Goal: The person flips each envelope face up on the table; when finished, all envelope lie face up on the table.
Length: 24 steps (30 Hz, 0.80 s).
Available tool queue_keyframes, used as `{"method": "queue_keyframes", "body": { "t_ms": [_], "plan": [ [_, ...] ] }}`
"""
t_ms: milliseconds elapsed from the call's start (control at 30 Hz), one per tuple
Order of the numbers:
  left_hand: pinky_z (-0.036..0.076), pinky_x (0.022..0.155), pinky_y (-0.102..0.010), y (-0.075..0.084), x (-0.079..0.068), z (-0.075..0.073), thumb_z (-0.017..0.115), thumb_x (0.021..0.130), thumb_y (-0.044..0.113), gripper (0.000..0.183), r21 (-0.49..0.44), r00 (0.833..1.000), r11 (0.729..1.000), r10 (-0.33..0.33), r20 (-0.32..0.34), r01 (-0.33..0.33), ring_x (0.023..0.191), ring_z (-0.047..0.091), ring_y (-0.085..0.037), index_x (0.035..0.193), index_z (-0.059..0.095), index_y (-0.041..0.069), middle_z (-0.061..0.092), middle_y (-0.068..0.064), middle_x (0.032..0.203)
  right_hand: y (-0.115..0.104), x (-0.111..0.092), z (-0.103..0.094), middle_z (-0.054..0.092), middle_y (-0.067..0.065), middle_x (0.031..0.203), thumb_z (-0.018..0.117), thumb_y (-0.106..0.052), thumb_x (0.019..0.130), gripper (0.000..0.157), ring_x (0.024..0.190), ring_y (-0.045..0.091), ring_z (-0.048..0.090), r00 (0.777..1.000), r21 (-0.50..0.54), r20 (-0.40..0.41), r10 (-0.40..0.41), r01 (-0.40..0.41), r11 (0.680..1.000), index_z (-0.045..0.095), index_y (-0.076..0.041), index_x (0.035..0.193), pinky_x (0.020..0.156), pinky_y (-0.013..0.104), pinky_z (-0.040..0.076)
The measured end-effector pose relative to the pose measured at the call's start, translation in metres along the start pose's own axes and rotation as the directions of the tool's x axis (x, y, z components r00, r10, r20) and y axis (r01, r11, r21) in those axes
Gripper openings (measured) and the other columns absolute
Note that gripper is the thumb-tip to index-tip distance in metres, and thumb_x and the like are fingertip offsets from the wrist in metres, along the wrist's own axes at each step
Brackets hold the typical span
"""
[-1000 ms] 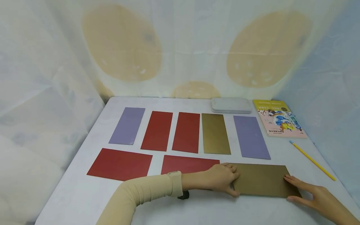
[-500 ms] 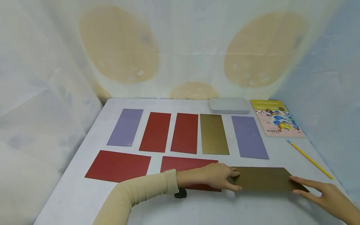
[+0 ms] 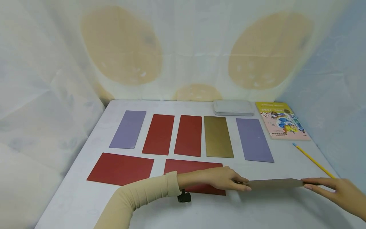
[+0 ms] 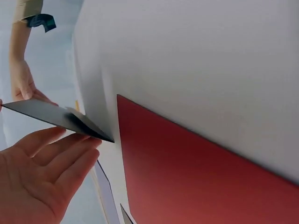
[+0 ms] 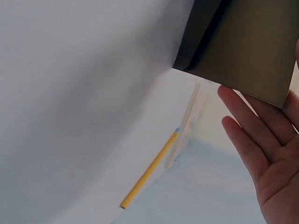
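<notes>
In the lower right of the head view, the brown-gold card (image 3: 274,183) is held raised above the tabletop (image 3: 206,214), seen nearly edge-on instead of broad-faced as a second earlier. Its ends are pinched by the left hand (image 3: 221,178) and right hand (image 3: 338,190).

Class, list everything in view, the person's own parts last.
Table: 1, white, under cards
Purple cards: 2, purple, far row's ends
Red cards: 4, red, two per row
Gold card: 1, gold, far row
Held card: 1, brownish, above table, near right
Case: 1, pale grey, far edge
Book: 1, yellow-pink, far right
Pencil: 1, yellow-blue, right
Cloth: count unclear, tan-patched white, backdrop
Wrist pieces: 2, dark, one per wrist
Sleeves: 2, beige, forearms
Left hand: 1, bare, held card's left end
Right hand: 1, bare, held card's right end
</notes>
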<state>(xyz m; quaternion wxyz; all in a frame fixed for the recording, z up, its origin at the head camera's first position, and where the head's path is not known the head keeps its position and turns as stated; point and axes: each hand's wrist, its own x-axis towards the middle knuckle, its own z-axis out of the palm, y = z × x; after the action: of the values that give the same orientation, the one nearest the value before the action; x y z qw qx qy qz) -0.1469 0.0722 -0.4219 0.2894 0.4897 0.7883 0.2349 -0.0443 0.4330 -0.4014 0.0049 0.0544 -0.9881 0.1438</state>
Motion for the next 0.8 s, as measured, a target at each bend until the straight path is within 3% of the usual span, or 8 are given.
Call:
{"method": "queue_keyframes", "body": {
  "t_ms": [100, 133, 233, 267, 333, 467, 667, 800],
  "plan": [
    [0.038, 0.062, -0.012, -0.001, -0.001, -0.001, 0.047, 0.099, 0.049, 0.047, -0.006, 0.999, 0.999, 0.032, -0.006, -0.032, 0.068, 0.044, 0.008, 0.140, 0.052, 0.028, 0.059, 0.021, 0.125, -0.003, 0.004, -0.005, 0.073, 0.010, 0.093, 0.073, -0.031, 0.086, 0.028, 0.084, 0.029, 0.067, 0.998, 0.005, 0.053, 0.022, -0.023, 1.000, 0.076, -0.008, 0.102, 0.068, 0.051, 0.052],
    [0.038, 0.063, -0.012, -0.002, -0.002, -0.001, 0.047, 0.099, 0.049, 0.048, 0.003, 0.998, 0.999, 0.053, -0.014, -0.053, 0.070, 0.046, 0.008, 0.142, 0.050, 0.027, 0.058, 0.020, 0.128, -0.003, 0.006, -0.006, 0.073, 0.010, 0.094, 0.073, -0.031, 0.086, 0.028, 0.085, 0.030, 0.067, 0.997, 0.007, 0.065, 0.030, -0.030, 1.000, 0.076, -0.008, 0.102, 0.068, 0.052, 0.051],
    [0.038, 0.072, -0.007, -0.004, -0.005, -0.004, 0.051, 0.098, 0.047, 0.055, 0.081, 0.987, 0.985, 0.153, -0.048, -0.149, 0.095, 0.050, 0.014, 0.148, 0.040, 0.027, 0.051, 0.016, 0.137, -0.004, 0.010, -0.008, 0.073, 0.003, 0.093, 0.071, -0.035, 0.087, 0.029, 0.085, 0.012, 0.066, 0.995, 0.003, 0.090, 0.039, -0.040, 0.999, 0.077, -0.011, 0.102, 0.069, 0.046, 0.053],
    [0.038, 0.070, -0.008, -0.004, -0.006, -0.005, 0.054, 0.097, 0.046, 0.058, 0.115, 0.980, 0.976, 0.191, -0.056, -0.184, 0.087, 0.051, 0.012, 0.149, 0.037, 0.027, 0.048, 0.015, 0.140, -0.003, 0.011, -0.009, 0.073, 0.001, 0.092, 0.071, -0.036, 0.088, 0.029, 0.085, 0.010, 0.065, 0.994, 0.001, 0.099, 0.041, -0.041, 0.999, 0.077, -0.012, 0.102, 0.068, 0.043, 0.053],
    [0.036, 0.066, -0.008, -0.005, -0.007, -0.007, 0.058, 0.095, 0.043, 0.064, 0.183, 0.960, 0.950, 0.272, -0.075, -0.255, 0.073, 0.048, 0.010, 0.151, 0.033, 0.025, 0.045, 0.014, 0.143, -0.002, 0.014, -0.010, 0.073, -0.002, 0.091, 0.070, -0.037, 0.088, 0.027, 0.083, 0.003, 0.062, 0.993, -0.012, 0.109, 0.037, -0.036, 0.999, 0.077, -0.014, 0.101, 0.065, 0.035, 0.052],
    [0.029, 0.055, -0.011, -0.008, -0.007, -0.007, 0.063, 0.094, 0.035, 0.067, 0.264, 0.915, 0.900, 0.387, -0.116, -0.347, 0.052, 0.022, -0.005, 0.152, 0.033, 0.020, 0.048, 0.008, 0.142, 0.000, 0.020, -0.014, 0.073, 0.001, 0.091, 0.069, -0.036, 0.089, 0.028, 0.081, 0.015, 0.065, 0.990, -0.025, 0.136, 0.037, -0.033, 0.999, 0.077, -0.011, 0.100, 0.063, 0.032, 0.050],
    [0.033, 0.062, -0.008, -0.014, -0.004, -0.011, 0.064, 0.094, 0.018, 0.064, 0.315, 0.870, 0.855, 0.471, -0.145, -0.411, 0.064, 0.040, -0.002, 0.151, 0.036, 0.018, 0.050, 0.012, 0.141, -0.002, 0.028, -0.018, 0.073, 0.005, 0.090, 0.065, -0.033, 0.092, 0.032, 0.076, 0.016, 0.064, 0.983, 0.001, 0.177, 0.049, -0.050, 0.999, 0.076, -0.004, 0.100, 0.060, 0.028, 0.049],
    [0.032, 0.059, -0.008, -0.018, 0.001, -0.016, 0.067, 0.092, 0.011, 0.060, 0.389, 0.831, 0.812, 0.528, -0.176, -0.434, 0.059, 0.037, -0.004, 0.147, 0.043, 0.016, 0.049, 0.014, 0.141, -0.003, 0.036, -0.021, 0.072, 0.007, 0.087, 0.063, -0.034, 0.094, 0.038, 0.073, 0.013, 0.061, 0.975, 0.013, 0.208, 0.075, -0.080, 0.997, 0.074, 0.002, 0.100, 0.057, 0.028, 0.049]
  ]
}}
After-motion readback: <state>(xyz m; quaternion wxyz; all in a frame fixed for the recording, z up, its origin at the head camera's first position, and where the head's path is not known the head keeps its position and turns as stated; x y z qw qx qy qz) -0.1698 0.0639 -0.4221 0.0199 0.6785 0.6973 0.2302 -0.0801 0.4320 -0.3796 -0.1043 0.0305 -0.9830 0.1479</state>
